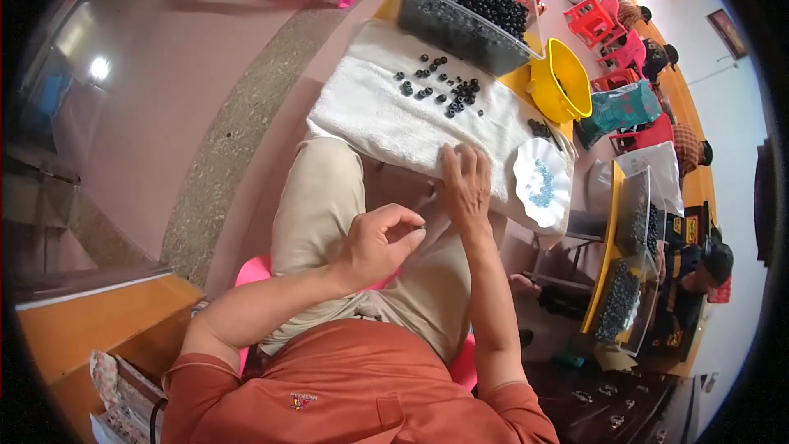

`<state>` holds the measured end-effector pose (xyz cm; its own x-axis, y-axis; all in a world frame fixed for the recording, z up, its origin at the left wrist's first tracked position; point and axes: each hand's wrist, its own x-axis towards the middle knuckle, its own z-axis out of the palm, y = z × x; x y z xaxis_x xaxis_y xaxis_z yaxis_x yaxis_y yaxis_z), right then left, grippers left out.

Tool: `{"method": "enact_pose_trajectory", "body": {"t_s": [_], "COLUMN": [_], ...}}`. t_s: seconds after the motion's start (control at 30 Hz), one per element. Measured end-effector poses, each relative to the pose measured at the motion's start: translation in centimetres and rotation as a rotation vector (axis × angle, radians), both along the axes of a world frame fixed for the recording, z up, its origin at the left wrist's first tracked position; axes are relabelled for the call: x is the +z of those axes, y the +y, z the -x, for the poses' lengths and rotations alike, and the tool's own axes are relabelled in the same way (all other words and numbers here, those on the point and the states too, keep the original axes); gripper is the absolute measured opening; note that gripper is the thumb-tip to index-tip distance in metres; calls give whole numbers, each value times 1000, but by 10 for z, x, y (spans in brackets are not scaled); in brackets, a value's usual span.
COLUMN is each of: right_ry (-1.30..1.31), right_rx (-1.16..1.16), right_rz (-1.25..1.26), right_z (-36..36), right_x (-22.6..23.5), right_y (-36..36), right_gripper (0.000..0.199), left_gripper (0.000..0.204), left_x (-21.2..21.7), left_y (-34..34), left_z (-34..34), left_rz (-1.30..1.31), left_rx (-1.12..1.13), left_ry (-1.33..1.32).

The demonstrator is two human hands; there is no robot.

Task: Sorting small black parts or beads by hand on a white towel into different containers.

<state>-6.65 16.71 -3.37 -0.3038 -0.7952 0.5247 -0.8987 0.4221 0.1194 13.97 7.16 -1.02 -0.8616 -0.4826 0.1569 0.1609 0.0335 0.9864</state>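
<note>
White towel point(386, 119) at the worktop's near edge is pressed by right hand point(465, 185), fingers spread flat; left hand point(380, 242) is held pinched; one white plate point(541, 181) sits beside.

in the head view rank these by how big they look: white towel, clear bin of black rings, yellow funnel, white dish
1. white towel, clearly largest
2. clear bin of black rings
3. yellow funnel and white dish look about alike; the fisheye bend near the rim makes their order unsure
</note>
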Motion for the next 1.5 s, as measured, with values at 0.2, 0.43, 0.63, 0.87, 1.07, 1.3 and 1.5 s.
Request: {"method": "enact_pose_trajectory", "body": {"t_s": [0.2,0.43,0.63,0.87,1.07,1.3,1.5], "right_ry": [-497,-2029,-1945,-1855,-1894,-1901,-1852], "right_rx": [73,-179,-46,-156,-80,-106,-191], "right_rz": [300,1423,1672,1684,1684,1674,1726], "right_z": [-57,-26,-1,6,8,-6,-11], "right_x": [-24,-31,-24,-38,-41,-29,-24], "right_y": [44,17,-4,0,4,-2,-4], "right_gripper": [44,37,35,36,37,37,40], "left_gripper": [12,12,12,11,10,9,9], "left_x": [8,12,13,0,0,4,4], "left_y": [-2,-5,-6,-7,-17,-31,-49], "left_z": [-2,-8,-10,-8,0,19,48], "left_rz": [-77,-259,-267,-209,-275,-295,-234], "left_rx": [-13,-52,-31,24,36,38,47], "left_ry": [-37,-94,-70,7,2,22,9]}}
